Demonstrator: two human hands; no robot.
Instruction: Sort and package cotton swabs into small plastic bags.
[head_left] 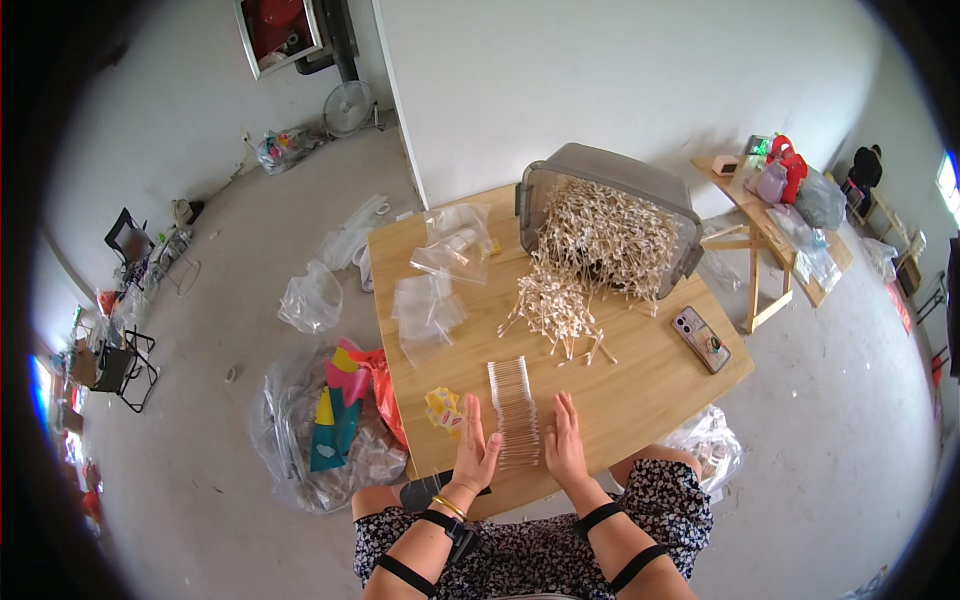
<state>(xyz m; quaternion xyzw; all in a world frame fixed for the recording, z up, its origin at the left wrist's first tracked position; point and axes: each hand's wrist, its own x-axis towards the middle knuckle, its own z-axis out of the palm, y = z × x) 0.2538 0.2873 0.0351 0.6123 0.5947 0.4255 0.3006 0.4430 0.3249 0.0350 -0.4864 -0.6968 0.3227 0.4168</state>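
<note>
A neat column of cotton swabs [515,412] lies side by side on the wooden table between my two hands. My left hand [474,448] stands on edge along the left side of the column, fingers stretched out and empty. On the other side my right hand [565,440] is held the same way, palm inward, close to the swab ends. Small yellow and white paper pieces [443,408] lie just left of my left hand. Farther back, a loose pile of swabs [552,305] spills from a grey plastic bin [610,165] tipped on its side.
Clear plastic bags [425,312] lie on the table's left part, and a phone [701,340] near its right edge. Large plastic sacks [290,440] sit on the floor to the left. A second wooden table [740,205] with bags stands at the right, a fan [348,108] far left.
</note>
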